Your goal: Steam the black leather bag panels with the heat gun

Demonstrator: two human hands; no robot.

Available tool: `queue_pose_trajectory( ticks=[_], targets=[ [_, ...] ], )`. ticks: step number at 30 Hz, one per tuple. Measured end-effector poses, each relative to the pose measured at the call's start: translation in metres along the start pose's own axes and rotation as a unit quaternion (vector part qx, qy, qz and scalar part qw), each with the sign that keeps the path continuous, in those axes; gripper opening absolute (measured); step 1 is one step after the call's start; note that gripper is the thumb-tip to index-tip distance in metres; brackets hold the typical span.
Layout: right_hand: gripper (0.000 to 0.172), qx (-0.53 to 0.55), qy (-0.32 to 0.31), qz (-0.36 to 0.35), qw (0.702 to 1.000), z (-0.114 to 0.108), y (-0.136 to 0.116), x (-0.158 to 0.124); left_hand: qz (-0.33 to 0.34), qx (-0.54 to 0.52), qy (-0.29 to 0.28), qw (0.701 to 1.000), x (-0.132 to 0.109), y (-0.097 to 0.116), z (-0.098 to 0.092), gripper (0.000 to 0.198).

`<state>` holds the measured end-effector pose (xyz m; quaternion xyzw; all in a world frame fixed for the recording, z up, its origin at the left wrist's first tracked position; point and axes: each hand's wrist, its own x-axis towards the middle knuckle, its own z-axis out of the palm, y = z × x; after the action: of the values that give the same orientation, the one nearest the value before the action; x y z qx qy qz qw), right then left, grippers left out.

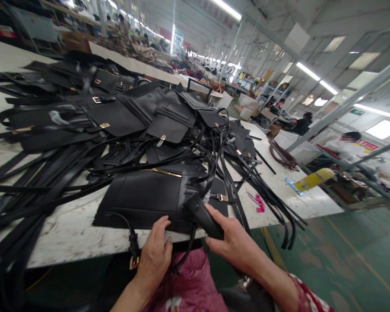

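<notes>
A black leather bag panel [143,195] with a brass zipper [167,172] lies flat at the table's near edge. My left hand [156,249] is at its lower edge, fingers stretched out and a little bent, with nothing seen in them. Close beside that hand hangs a narrow black strap with a gold buckle [134,261]. My right hand [229,236] pinches a wide, short black leather strap piece [203,214] between thumb and fingers, tilted over the panel's right part. Another gold buckle [223,198] sits on a short strap at the panel's right.
Behind the panel, black bag pieces [172,117] with gold fittings are heaped up. Long black straps [276,203] trail over the right edge. Pink-handled scissors [258,203], a yellow bottle [315,178] and coiled brown straps [281,154] lie on the white table [68,245]. Other people work farther off.
</notes>
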<state>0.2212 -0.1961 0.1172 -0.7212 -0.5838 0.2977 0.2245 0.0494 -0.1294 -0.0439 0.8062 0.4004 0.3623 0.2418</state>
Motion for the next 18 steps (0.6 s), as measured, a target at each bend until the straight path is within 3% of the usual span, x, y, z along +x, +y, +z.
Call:
queue_pose_trajectory(
  ticks=[3, 7, 12, 18],
  targets=[
    [0.070, -0.004, -0.057, -0.008, 0.998, 0.012, 0.000, -0.011, 0.020, 0.031, -0.006, 0.999, -0.002, 0.003, 0.002, 0.037],
    [0.072, -0.027, -0.048, -0.019, 0.998, 0.026, 0.003, 0.002, 0.066, 0.096, -0.005, 0.993, -0.003, 0.000, 0.005, 0.051],
    [0.067, -0.027, 0.016, 0.021, 0.999, 0.008, 0.008, 0.061, 0.099, 0.169, -0.019, 0.980, 0.002, -0.003, 0.007, 0.053],
    [0.036, 0.056, 0.019, 0.043, 0.997, -0.017, 0.019, 0.151, 0.093, 0.197, -0.050, 0.975, 0.001, -0.002, 0.010, 0.053]
  ],
)
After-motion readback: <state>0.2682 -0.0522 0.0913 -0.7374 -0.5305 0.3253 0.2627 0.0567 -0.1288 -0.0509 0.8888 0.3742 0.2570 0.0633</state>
